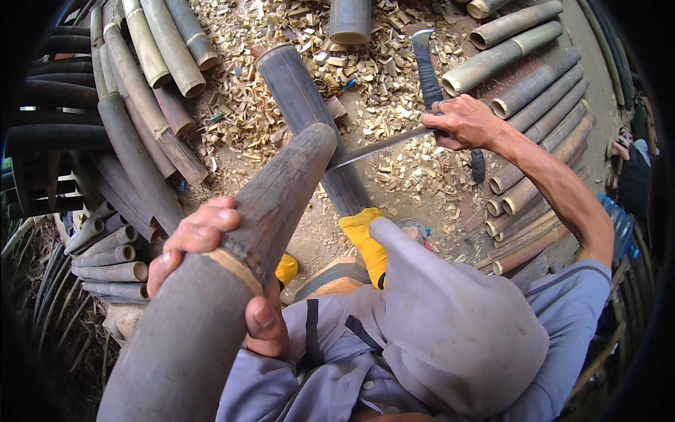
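Bamboo pole (176,337): dark grey, aslant in front of the body. Enters at lower left, long axis runs up and right to mid-view. Past the node it tapers to a narrow end pointing away from the person.
Left grip (193,235): wrapped around the pole at the node, fingers on one flank, thumb on the other.
Right grip (460,125): clenched round the butt of a knife; handle mostly hidden in the fist.
Knife (383,148): long straight blade, runs from the right grip leftward and slightly down to the taper's right flank.
Key relation: taper lies left of the right grip, up and right of the left grip. Blade comes in at a slant to the pole's axis, not square to it, close to the narrow end.
Contact: blade meets the taper's outline in view; can't tell if it touches or passes behind.
Nearer hand: left for the pole overall, being on it. For the narrow end, right looks a bit closer; depth unsure.
Behind taper: dark bamboo section (295,95), axis crossing the pole's, lower end at a yellow boot (365,243). Can't tell if the pole rests on it.
Beside right grip: black-wrapped tool (429,81), curved end, partly hidden.
Ground: wood chips (239,105) all round the section.
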`<control>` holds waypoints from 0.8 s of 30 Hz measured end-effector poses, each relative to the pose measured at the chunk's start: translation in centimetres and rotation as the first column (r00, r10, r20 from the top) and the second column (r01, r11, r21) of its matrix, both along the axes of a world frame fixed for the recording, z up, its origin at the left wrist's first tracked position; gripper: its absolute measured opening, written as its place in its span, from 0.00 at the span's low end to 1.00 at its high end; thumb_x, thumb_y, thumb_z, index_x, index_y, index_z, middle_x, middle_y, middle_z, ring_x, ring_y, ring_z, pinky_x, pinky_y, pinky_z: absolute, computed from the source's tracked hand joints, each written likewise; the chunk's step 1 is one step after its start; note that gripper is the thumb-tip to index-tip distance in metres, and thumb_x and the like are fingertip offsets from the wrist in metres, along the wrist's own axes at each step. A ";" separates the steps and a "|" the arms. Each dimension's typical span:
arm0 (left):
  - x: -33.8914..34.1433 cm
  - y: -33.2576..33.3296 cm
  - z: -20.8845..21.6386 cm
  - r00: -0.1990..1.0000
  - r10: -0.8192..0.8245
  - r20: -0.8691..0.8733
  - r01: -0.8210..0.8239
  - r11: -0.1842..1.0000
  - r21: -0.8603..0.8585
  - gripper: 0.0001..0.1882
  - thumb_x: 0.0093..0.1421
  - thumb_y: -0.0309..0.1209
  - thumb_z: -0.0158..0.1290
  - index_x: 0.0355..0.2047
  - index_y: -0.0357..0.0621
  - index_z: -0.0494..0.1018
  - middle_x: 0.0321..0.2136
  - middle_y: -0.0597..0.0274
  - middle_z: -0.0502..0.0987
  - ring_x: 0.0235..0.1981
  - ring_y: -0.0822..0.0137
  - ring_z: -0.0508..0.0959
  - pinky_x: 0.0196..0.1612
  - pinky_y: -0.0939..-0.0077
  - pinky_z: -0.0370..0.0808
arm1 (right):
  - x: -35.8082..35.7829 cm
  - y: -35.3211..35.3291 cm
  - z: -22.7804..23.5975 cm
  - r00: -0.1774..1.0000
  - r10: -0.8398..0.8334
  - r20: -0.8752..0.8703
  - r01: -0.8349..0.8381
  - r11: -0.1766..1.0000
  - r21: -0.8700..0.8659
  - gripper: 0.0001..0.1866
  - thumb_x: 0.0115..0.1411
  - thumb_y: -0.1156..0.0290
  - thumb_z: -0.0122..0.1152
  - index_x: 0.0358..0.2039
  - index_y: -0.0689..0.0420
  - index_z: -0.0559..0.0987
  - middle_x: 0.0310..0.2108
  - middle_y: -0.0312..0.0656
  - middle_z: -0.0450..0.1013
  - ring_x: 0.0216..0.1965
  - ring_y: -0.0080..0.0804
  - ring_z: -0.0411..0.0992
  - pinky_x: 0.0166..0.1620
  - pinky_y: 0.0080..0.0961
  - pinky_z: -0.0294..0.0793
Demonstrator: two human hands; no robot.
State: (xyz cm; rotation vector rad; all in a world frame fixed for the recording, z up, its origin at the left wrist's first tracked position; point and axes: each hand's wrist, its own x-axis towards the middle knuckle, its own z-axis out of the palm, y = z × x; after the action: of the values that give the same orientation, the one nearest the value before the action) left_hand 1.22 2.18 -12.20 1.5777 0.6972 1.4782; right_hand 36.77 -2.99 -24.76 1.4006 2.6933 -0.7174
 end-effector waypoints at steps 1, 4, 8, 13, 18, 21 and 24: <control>0.0 0.1 -0.1 1.000 -0.009 0.023 0.009 1.000 -0.001 0.37 0.46 0.41 0.54 0.55 0.42 0.57 0.40 0.50 0.69 0.44 0.52 0.72 0.54 0.48 0.67 | 0.7 -0.1 -0.9 0.990 -0.045 0.131 0.066 0.986 -0.154 0.17 0.50 0.64 0.60 0.40 0.52 0.69 0.24 0.44 0.71 0.26 0.42 0.73 0.28 0.40 0.74; -0.6 0.6 -1.0 0.999 -0.028 0.045 0.028 0.999 -0.016 0.38 0.46 0.42 0.54 0.56 0.41 0.56 0.42 0.49 0.69 0.46 0.51 0.72 0.56 0.50 0.65 | 3.4 -1.8 -0.8 0.955 -0.119 0.270 0.184 0.955 -0.230 0.18 0.50 0.65 0.59 0.41 0.53 0.69 0.23 0.45 0.71 0.27 0.45 0.73 0.31 0.43 0.74; 1.4 2.5 -1.0 0.990 0.085 0.116 -0.064 0.983 -0.170 0.53 0.49 0.47 0.61 0.63 0.42 0.40 0.51 0.46 0.65 0.54 0.49 0.69 0.59 0.53 0.66 | 5.3 -5.6 0.3 0.909 -0.306 0.283 0.352 0.927 -0.129 0.18 0.50 0.64 0.59 0.40 0.56 0.70 0.23 0.47 0.71 0.28 0.47 0.73 0.32 0.43 0.73; 2.0 3.0 -10.6 0.997 0.062 -0.053 -0.079 0.905 -0.419 0.22 0.42 0.25 0.66 0.40 0.35 0.73 0.36 0.58 0.78 0.34 0.67 0.79 0.40 0.74 0.77 | 2.9 -10.3 0.8 0.790 -0.603 -0.114 0.608 0.794 0.013 0.16 0.48 0.67 0.61 0.34 0.62 0.70 0.24 0.56 0.69 0.27 0.55 0.70 0.32 0.44 0.70; -2.3 0.7 -12.1 0.976 0.188 -0.111 -0.216 0.754 -0.620 0.27 0.42 0.30 0.65 0.42 0.37 0.68 0.32 0.61 0.76 0.31 0.69 0.77 0.39 0.74 0.77 | 0.9 -14.3 -0.5 0.698 -0.711 -0.087 0.713 0.701 -0.011 0.12 0.48 0.70 0.60 0.29 0.65 0.71 0.23 0.54 0.71 0.24 0.47 0.72 0.30 0.37 0.69; -8.8 1.5 -14.8 0.910 0.211 -0.357 -0.397 0.694 -0.601 0.26 0.44 0.33 0.64 0.41 0.36 0.69 0.32 0.56 0.78 0.30 0.65 0.79 0.36 0.70 0.80 | -1.8 -14.3 0.1 0.582 -0.802 -0.134 0.791 0.596 -0.136 0.09 0.49 0.72 0.57 0.26 0.65 0.69 0.17 0.49 0.68 0.17 0.36 0.65 0.24 0.34 0.66; -14.6 3.7 -15.9 0.742 0.243 -0.625 -0.629 0.575 -0.523 0.29 0.41 0.35 0.65 0.41 0.29 0.70 0.33 0.50 0.78 0.30 0.61 0.79 0.37 0.68 0.79 | -4.1 -13.8 1.6 0.633 -0.752 -0.183 0.743 0.657 -0.126 0.11 0.49 0.72 0.59 0.32 0.63 0.71 0.18 0.49 0.70 0.18 0.36 0.69 0.25 0.34 0.69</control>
State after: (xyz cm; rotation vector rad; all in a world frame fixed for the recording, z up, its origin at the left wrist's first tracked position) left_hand -13.35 5.93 -28.14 1.1539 1.8664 0.8817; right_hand 32.71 -16.80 -23.13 2.6089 2.0921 -0.9866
